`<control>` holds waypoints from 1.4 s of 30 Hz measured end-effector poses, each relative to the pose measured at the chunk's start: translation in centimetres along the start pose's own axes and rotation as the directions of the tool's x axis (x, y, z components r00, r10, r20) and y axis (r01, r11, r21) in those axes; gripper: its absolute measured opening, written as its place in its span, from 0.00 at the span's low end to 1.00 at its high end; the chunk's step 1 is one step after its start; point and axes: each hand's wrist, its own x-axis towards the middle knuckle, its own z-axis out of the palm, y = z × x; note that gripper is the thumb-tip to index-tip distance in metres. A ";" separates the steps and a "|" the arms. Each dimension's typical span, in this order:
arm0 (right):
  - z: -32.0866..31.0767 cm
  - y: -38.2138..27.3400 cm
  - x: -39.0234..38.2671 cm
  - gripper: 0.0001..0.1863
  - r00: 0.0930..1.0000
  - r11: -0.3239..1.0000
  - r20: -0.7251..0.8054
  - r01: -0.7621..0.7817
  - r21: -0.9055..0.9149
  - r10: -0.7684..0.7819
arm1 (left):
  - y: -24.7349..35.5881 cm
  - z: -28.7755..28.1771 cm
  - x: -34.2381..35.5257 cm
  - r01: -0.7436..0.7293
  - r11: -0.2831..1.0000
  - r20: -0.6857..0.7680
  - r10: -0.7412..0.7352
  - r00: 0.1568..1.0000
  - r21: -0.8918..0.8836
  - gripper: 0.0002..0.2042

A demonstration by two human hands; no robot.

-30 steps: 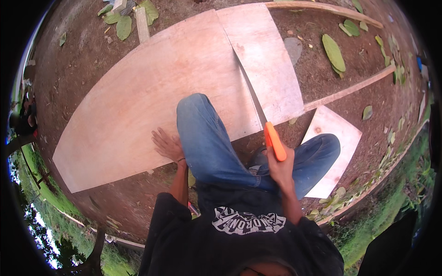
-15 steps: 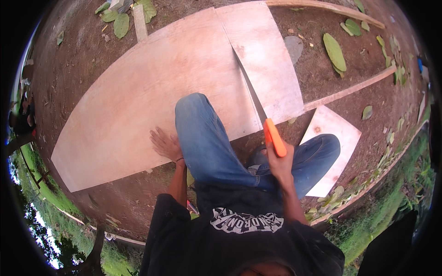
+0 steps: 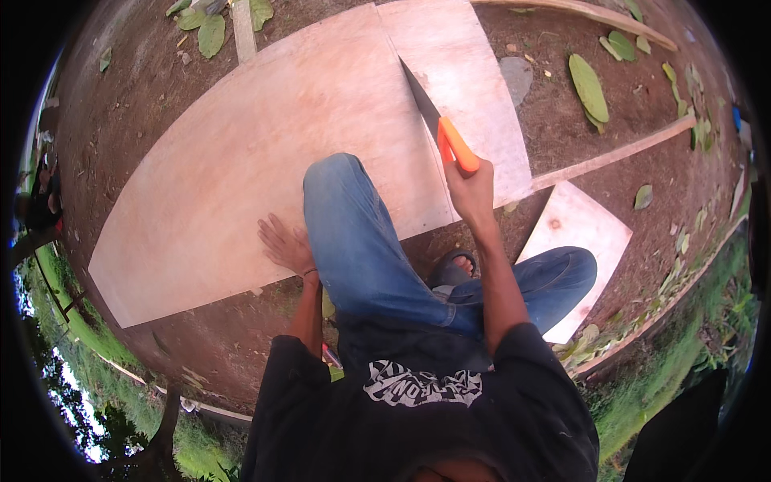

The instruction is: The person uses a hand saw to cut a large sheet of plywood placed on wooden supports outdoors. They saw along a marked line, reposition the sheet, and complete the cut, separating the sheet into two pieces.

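Note:
My right hand is closed around the orange handle of a handsaw. The saw's dark blade lies in a long cut that runs through a large plywood sheet, its far end down in the wood. Right of the cut is a narrower section of the sheet. My left hand rests flat on the plywood near its close edge, fingers spread, beside my bent knee. That knee presses over the sheet.
A smaller plywood offcut lies on the soil under my right leg. Wooden strips reach out from the sheet's right side, and another strip stands beyond it. Large green leaves and a flat grey stone lie on the ground.
My right hand has pushed the saw forward, away from me, along the cut, and less blade shows. My left hand stays in place on the sheet.

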 end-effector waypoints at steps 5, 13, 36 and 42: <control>-3.5 1.4 -15.4 0.14 0.995 0.993 0.007 0.097 -0.066 -0.096 | -1.1 -0.4 0.1 0.031 1.000 0.006 -0.031 1.000 0.002 0.33; 0.6 1.3 -3.1 0.06 0.999 1.000 -0.035 0.010 0.024 -0.010 | -0.4 0.1 0.1 -0.004 1.000 -0.021 0.004 1.000 0.007 0.31; 0.2 1.3 -3.0 0.26 0.999 0.997 0.023 0.046 -0.058 -0.044 | 0.3 0.2 0.2 -0.006 1.000 -0.036 0.006 0.999 -0.011 0.31; -3.9 2.9 -15.3 0.29 0.988 0.985 0.043 0.153 -0.073 -0.151 | -1.2 -0.2 -0.1 0.032 0.999 -0.002 -0.032 0.999 -0.004 0.32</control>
